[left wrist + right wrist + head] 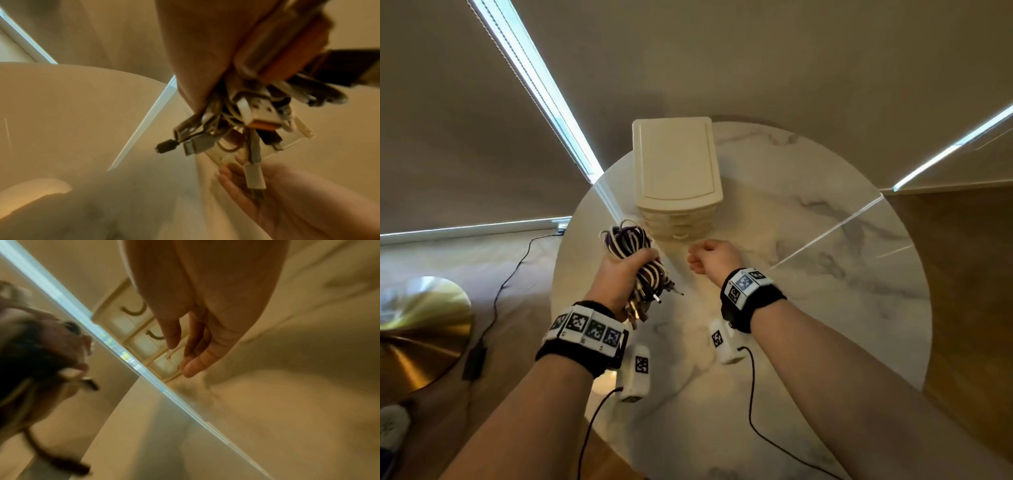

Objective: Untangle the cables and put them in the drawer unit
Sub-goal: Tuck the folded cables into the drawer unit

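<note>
Cables bunched in one hand, drawer unit ahead

The left hand is curled round the bundle of purple and white cables, lifted above the marble bench. The cream drawer unit stands behind. The right hand hovers before its drawers, fingers loose, holding nothing.

Dim warm light, bright window strips, blurred wrist views, fisheye edges

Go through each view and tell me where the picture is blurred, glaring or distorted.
Head view: sharp, wide-angle bending of the table, bright window strips glaring. Left wrist view: warm and dim, the cable bundle fairly clear, the foreground smeared. Right wrist view: motion-blurred throughout, the left hand worst, the drawer unit soft.
</note>
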`<move>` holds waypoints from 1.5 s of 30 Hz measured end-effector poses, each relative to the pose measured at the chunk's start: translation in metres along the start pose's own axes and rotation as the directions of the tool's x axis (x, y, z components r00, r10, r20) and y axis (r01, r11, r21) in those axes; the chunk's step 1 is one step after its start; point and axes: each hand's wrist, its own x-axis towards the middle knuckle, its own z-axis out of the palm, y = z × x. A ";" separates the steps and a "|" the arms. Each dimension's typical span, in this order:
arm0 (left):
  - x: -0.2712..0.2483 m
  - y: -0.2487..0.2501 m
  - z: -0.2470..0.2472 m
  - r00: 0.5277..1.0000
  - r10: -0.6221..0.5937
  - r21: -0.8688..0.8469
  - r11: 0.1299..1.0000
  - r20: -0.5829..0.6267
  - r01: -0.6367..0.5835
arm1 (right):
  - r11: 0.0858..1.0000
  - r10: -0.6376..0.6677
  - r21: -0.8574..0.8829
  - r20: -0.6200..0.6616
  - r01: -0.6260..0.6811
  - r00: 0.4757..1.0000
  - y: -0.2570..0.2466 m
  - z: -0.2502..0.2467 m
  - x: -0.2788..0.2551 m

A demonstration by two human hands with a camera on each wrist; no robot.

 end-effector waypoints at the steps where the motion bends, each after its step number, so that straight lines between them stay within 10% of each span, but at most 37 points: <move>1: 0.004 -0.001 -0.006 1.000 -0.002 0.002 1.000 0.015 0.002 | 0.998 0.042 0.046 0.022 -0.043 0.999 -0.001 0.009 0.009; 6: 0.018 -0.007 -0.024 0.990 -0.025 -0.044 0.999 0.135 0.031 | 0.926 0.165 0.336 0.051 -0.173 0.985 -0.003 0.039 0.038; 14: 0.037 0.004 -0.023 0.957 -0.113 -0.145 0.977 0.267 0.155 | 0.934 0.196 0.293 0.055 -0.204 0.979 0.026 0.035 0.006; 29: 0.056 -0.037 0.044 0.656 -0.549 -0.063 0.740 0.518 0.669 | 0.975 0.215 0.057 0.020 -0.216 0.976 0.076 0.018 -0.060; 37: 0.070 -0.037 0.050 0.620 -0.544 -0.075 0.715 0.566 0.695 | 0.947 0.216 0.231 0.049 -0.222 0.975 0.084 0.012 -0.057; 45: 0.069 -0.041 0.052 0.683 -0.549 -0.147 0.718 0.482 0.680 | 0.926 0.323 0.199 0.025 -0.322 0.946 0.079 0.009 -0.064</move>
